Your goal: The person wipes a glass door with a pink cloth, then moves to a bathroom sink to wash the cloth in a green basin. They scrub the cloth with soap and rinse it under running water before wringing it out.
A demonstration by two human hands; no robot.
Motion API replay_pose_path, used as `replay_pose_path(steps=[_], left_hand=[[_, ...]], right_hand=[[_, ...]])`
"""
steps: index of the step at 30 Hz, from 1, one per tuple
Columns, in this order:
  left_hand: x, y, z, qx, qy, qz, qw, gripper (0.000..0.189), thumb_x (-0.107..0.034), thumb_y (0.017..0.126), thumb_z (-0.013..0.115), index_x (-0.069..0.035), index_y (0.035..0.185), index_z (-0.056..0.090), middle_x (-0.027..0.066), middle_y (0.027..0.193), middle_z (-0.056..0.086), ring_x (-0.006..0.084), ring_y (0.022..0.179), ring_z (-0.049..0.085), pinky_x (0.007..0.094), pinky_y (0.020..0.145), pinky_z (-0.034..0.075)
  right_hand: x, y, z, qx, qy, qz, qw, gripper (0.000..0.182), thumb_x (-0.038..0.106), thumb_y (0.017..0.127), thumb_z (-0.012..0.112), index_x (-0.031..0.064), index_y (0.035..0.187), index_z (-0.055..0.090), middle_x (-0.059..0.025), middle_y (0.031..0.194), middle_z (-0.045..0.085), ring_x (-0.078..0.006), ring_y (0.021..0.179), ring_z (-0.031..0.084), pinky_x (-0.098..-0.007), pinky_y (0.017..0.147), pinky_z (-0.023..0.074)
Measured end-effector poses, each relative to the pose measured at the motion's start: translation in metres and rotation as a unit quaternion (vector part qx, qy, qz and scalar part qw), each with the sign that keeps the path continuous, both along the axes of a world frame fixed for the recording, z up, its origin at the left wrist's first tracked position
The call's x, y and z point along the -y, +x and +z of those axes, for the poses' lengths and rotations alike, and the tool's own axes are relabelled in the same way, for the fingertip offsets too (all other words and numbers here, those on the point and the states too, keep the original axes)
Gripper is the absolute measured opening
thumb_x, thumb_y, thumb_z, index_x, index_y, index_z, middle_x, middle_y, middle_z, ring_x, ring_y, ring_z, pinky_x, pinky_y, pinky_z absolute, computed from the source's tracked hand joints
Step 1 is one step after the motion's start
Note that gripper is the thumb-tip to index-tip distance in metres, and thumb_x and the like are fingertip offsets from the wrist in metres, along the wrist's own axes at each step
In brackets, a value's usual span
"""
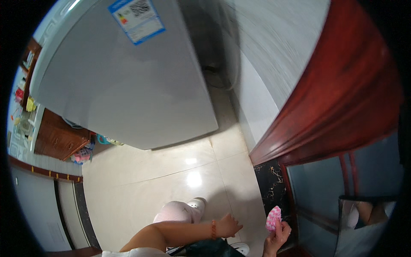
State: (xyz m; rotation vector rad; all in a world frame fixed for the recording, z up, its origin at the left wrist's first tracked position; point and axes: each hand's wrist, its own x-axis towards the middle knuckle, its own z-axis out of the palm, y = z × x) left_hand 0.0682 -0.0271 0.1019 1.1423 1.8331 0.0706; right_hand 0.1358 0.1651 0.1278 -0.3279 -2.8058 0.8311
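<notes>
A pink and white patterned cloth (273, 218) is pinched between the thumb and fingers of my right hand (278, 236), which wears a ring. It is held up over the dark marble threshold (271, 183), beside the red-framed door. My left hand (228, 225), with a reddish bead bracelet (214, 229) at its wrist, reaches across above the tiled floor (160, 180). Its fingers look loosely curled, and whether anything is in them cannot be told. Dark fabric (212, 249) lies below my left forearm, its nature unclear.
A large grey appliance (128, 90) with an energy label stands ahead. A red wooden door frame (308, 96) rises at the right, next to a glass-panelled door (318, 183). A wooden cabinet (59, 136) stands at the left. My white clog (196, 204) is on the floor.
</notes>
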Motion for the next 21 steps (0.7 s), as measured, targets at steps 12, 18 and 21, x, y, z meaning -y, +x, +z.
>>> replay_pose_path(steps=[12,18,21], left_hand=[[0.106,0.059,0.071,0.074,0.022,0.079,0.994,0.045,-0.038,0.081,0.051,-0.013,0.119,0.047,0.011,0.106,0.057,0.0307,0.098,0.053,0.0394,0.083,0.042],[0.137,0.016,0.367,0.112,0.311,0.307,0.892,0.032,-0.027,0.085,0.051,-0.01,0.112,0.054,0.0106,0.099,0.058,0.0258,0.088,0.056,0.0331,0.075,0.045],[0.171,0.007,0.544,0.066,0.499,0.356,0.787,0.025,-0.015,0.082,0.057,-0.005,0.104,0.058,0.0107,0.092,0.059,0.0232,0.081,0.056,0.0307,0.071,0.045]], right_hand=[[0.077,0.009,0.14,0.002,-0.095,0.031,0.995,0.031,0.001,0.066,0.053,0.0058,0.095,0.062,-0.0115,0.086,0.051,-0.0299,0.082,0.048,-0.0372,0.075,0.038],[0.096,0.003,0.314,-0.04,-0.07,0.096,0.992,0.037,-0.006,0.063,0.047,0.0059,0.095,0.062,-0.0132,0.087,0.05,-0.033,0.081,0.046,-0.0411,0.073,0.0378],[0.094,-0.002,0.373,-0.093,-0.03,0.102,0.99,0.036,-0.006,0.062,0.047,0.0039,0.094,0.061,-0.0137,0.085,0.049,-0.033,0.08,0.046,-0.0416,0.072,0.0374]])
